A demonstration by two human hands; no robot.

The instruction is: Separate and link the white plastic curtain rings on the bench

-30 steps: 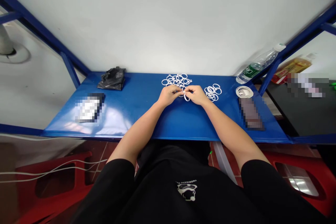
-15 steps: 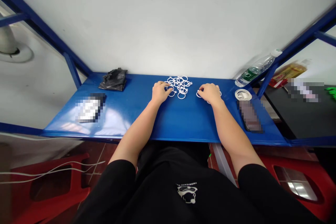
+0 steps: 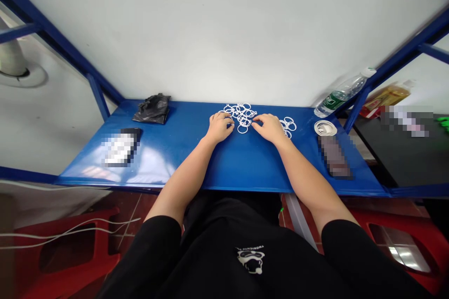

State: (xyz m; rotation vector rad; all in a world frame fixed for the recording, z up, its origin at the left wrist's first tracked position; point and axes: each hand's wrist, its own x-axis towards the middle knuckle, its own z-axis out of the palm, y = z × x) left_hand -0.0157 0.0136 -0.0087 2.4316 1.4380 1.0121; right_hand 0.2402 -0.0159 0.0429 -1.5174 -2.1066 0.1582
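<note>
A: Head cam. Hands?

B: The left hand (image 3: 220, 127) was loosely curled, its fingertips (image 3: 231, 125) at the left edge of a tangled pile of white plastic rings (image 3: 242, 117). Couldn't tell if it had a ring pinched.

A: Right?

B: The right hand (image 3: 270, 128) was flat and nearly open, its fingers reaching left to the pile's right edge. No ring visibly held.

A: Where were the rings?

B: The pile sat mid-table, between the hands and slightly beyond them, on a glossy blue metal table (image 3: 182, 168). A smaller cluster of white rings (image 3: 289, 125) lay just right of the right hand, close to the pile.

A: Rest of the table?

B: Far left: a crumpled black plastic bag (image 3: 152, 109). Nearer left: a flat dark object, pixelated (image 3: 121, 147). Right: a coil of white cord (image 3: 325, 128), a clear plastic water bottle with a green label (image 3: 345, 92) lying on its side, and a dark rectangular object, pixelated (image 3: 333, 155).

A: Around it?

B: A white wall (image 3: 224, 32) stood behind the table. Red plastic stools (image 3: 66, 247) were below on both sides. The person wore a black T-shirt (image 3: 250, 261) with a white print.
</note>
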